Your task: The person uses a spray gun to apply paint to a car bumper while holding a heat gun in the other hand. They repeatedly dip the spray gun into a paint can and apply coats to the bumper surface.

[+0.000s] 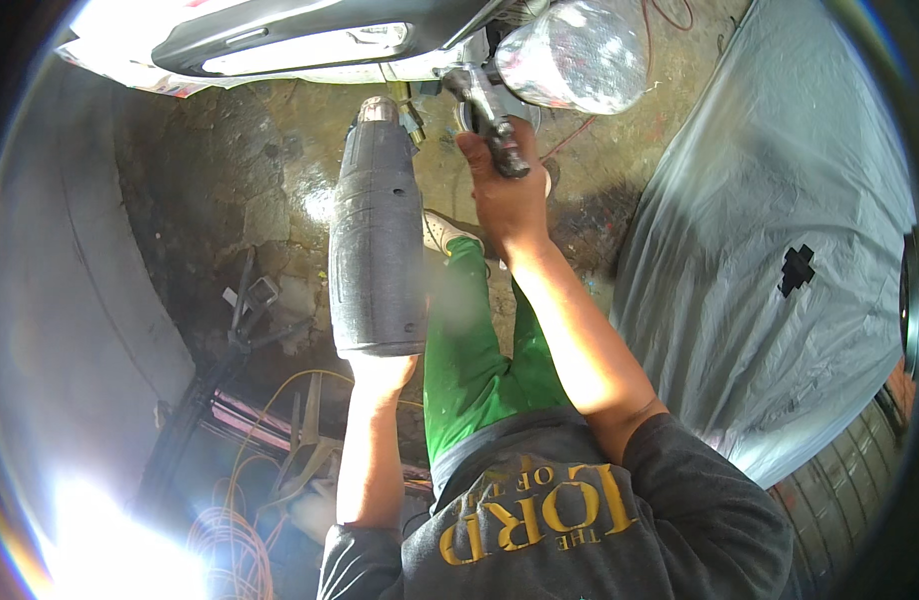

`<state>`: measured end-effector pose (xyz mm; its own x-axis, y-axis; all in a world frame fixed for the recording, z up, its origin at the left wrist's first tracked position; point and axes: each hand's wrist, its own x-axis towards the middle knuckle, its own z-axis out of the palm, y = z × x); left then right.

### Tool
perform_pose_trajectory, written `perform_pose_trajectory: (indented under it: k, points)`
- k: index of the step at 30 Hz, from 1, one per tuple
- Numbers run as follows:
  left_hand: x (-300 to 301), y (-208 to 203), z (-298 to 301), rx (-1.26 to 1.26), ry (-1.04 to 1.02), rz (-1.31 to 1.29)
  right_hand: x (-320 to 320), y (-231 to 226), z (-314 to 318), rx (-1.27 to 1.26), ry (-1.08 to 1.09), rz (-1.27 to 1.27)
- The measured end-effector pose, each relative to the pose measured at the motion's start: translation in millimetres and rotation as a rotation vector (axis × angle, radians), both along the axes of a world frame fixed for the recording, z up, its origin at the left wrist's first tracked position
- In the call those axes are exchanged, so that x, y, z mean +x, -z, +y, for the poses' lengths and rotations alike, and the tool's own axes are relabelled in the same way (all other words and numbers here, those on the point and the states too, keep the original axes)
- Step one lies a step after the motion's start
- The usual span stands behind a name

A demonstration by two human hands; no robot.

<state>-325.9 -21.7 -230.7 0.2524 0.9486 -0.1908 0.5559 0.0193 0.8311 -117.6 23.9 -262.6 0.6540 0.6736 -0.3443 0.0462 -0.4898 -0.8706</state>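
The left hand (pixel 385 370), mostly hidden, holds a long charcoal-grey heat gun (pixel 378 250) with a metal nozzle, just left of the frame's centre; from here I can't see its fingers behind the casing; the right hand (pixel 510 205), at upper centre, is wrapped around a dark metallic tool (pixel 490 118); near that shows a shiny, silvery rounded object (pixel 580 58); a silver-grey plastic sheet (pixel 750 210) drapes down the frame's right side.
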Motion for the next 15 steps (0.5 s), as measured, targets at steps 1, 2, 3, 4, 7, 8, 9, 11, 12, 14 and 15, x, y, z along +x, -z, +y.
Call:
perform_pose_trajectory:
  k: [1,2,3,4,7,8,9,11,12,14,15]
  points:
    - [-4,0,2,-0.020,-0.015,-0.014,-6,-1,5,-0.003,-0.046,0.006]
    - [-7,-2,4,-0.040,-0.029,-0.028,-12,-3,8,0.010,-0.082,-0.010]
    - [-9,-4,5,-0.059,-0.047,-0.042,-16,-4,9,0.019,-0.090,-0.011]
    - [-11,-4,6,-0.052,-0.063,-0.048,-19,-4,9,0.028,-0.097,-0.012]
    - [-20,-3,10,-0.024,-0.080,-0.058,-23,-2,11,0.004,-0.074,-0.058]
    - [-25,-1,11,-0.010,-0.069,-0.056,-23,-1,11,-0.012,-0.059,-0.081]
    - [-30,2,11,0.006,-0.063,-0.053,-24,1,11,-0.017,-0.038,-0.082]
    - [-36,4,10,-0.017,-0.096,-0.032,-25,4,11,-0.026,0.001,-0.083]
    - [-38,5,10,-0.031,-0.110,-0.022,-26,3,14,-0.022,0.013,-0.053]
    - [-43,7,9,-0.025,-0.136,-0.038,-33,0,21,-0.026,0.003,-0.063]
    - [-44,8,9,-0.023,-0.146,-0.048,-35,-2,24,-0.030,0.002,-0.069]
